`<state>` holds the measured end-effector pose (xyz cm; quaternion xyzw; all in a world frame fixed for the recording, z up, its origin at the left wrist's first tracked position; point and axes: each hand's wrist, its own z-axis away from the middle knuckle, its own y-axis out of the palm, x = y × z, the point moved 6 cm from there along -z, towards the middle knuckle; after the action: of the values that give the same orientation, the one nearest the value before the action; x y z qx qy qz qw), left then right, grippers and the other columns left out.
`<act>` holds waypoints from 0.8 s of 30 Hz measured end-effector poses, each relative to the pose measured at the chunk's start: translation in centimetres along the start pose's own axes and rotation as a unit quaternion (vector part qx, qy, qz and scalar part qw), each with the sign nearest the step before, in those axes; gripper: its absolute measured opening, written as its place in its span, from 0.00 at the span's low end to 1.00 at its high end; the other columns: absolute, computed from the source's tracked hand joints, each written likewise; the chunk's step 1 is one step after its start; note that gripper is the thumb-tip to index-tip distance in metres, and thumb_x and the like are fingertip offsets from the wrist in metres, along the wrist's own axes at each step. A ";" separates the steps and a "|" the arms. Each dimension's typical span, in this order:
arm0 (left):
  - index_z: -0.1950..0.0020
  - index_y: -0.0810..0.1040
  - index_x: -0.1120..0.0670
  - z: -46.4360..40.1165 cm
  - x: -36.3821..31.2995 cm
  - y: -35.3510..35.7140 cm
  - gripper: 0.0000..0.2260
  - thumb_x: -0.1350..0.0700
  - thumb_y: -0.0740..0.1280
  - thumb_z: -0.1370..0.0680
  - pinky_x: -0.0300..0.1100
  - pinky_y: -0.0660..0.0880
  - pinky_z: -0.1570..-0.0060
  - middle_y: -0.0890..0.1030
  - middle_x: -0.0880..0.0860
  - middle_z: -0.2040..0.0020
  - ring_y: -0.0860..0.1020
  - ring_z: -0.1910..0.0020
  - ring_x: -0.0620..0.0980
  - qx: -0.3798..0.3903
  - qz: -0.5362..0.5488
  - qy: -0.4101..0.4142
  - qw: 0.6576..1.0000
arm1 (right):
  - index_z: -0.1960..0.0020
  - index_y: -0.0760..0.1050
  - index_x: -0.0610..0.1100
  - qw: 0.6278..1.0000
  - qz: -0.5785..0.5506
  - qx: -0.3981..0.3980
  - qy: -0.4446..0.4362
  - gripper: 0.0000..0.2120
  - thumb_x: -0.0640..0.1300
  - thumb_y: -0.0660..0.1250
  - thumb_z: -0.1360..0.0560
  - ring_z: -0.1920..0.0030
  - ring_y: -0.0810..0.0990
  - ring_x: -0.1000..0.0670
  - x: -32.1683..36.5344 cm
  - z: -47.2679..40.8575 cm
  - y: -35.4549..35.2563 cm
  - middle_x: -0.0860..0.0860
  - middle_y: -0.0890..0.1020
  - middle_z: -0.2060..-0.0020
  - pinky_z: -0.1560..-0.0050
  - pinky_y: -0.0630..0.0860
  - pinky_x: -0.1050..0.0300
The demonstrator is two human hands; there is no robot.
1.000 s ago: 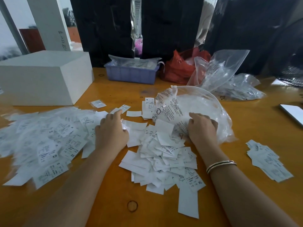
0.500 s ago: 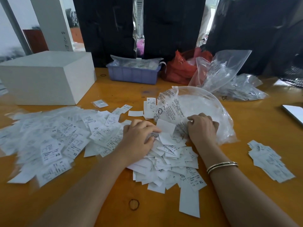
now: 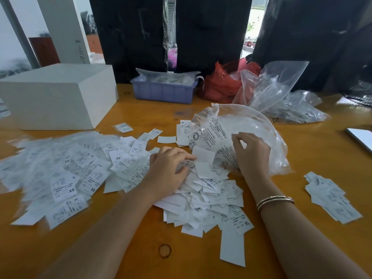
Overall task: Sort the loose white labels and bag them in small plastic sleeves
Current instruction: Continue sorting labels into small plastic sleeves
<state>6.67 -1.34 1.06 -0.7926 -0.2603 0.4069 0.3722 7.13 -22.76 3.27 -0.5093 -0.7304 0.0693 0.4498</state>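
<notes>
A heap of loose white labels lies in the middle of the orange table. My left hand rests on the heap's far left part, fingers spread and lightly bent over the labels. My right hand sits at the mouth of a large clear plastic bag, its fingers curled and thumb and forefinger pinching the film. To the left spreads a wide pile of labels in small plastic sleeves, marked XS and S. A small stack of labels lies at the right.
A white box stands at the back left. Behind the heap are a purple tray, a red bag and more clear bags. A rubber band lies near the front edge, a flat device at the right.
My left hand has moved right, from the sleeved pile onto the loose heap. My right hand stays at the bag, its fingers now lifted and curled more.
</notes>
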 end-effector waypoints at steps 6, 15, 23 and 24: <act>0.34 0.70 0.43 -0.3 0.2 -1.4 0.16 0.55 0.64 0.21 0.39 0.66 0.35 0.73 0.42 0.36 0.68 0.35 0.41 -0.059 0.160 -0.034 0.985 | 0.56 0.77 0.51 0.970 -0.164 0.059 -0.171 0.03 0.43 0.67 0.25 0.58 0.75 0.63 5.9 2.7 0.0 0.61 0.80 0.62 0.49 0.66 0.64; 0.50 0.78 0.41 -0.3 -0.3 -1.3 0.10 0.39 0.67 0.27 0.28 0.71 0.56 0.81 0.38 0.55 0.77 0.54 0.34 -0.039 0.242 -0.022 0.969 | 0.53 0.79 0.48 0.924 -0.307 0.218 -0.064 0.04 0.41 0.67 0.24 0.64 0.80 0.61 6.5 4.1 2.2 0.55 0.83 0.66 0.63 0.72 0.70; 0.57 0.80 0.49 -0.4 1.0 -1.2 0.05 0.58 0.68 0.23 0.27 0.74 0.60 0.84 0.42 0.61 0.82 0.60 0.39 -0.082 0.353 -0.082 0.928 | 0.46 0.78 0.49 0.976 0.103 0.180 -0.067 0.13 0.55 0.62 0.24 0.45 0.70 0.50 3.4 2.6 3.1 0.54 0.74 0.50 0.45 0.57 0.55; 0.57 0.80 0.50 -0.4 1.1 -1.2 0.04 0.58 0.68 0.24 0.27 0.74 0.61 0.85 0.43 0.61 0.82 0.60 0.39 -0.082 0.363 -0.085 0.924 | 0.47 0.78 0.50 0.974 0.099 0.195 -0.057 0.12 0.55 0.63 0.25 0.45 0.70 0.50 3.1 2.7 3.5 0.55 0.74 0.51 0.46 0.56 0.55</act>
<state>7.41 0.01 1.68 -0.8231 -0.0177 0.5570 0.1092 7.34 -17.65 1.58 -0.4769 -0.6734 0.2836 0.4886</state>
